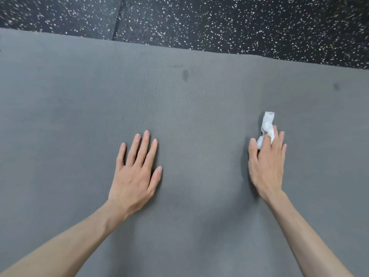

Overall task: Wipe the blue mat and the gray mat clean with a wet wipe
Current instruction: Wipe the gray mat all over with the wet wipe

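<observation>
The gray mat (179, 108) fills most of the view, with a fine wavy texture. My left hand (135, 172) lies flat on it, fingers straight and spread. My right hand (267, 164) rests further right with straight fingers pressing a crumpled white wet wipe (267, 124) onto the mat. The wipe sticks out beyond the fingertips and part of it is hidden under the fingers. A small dark smudge (185, 75) marks the mat ahead of my hands and another (336, 86) sits near the right side. The blue mat is not in view.
Black rubber flooring with white speckles (219, 21) borders the mat's far edge along the top of the view. A seam in the flooring (117, 19) runs at the upper left.
</observation>
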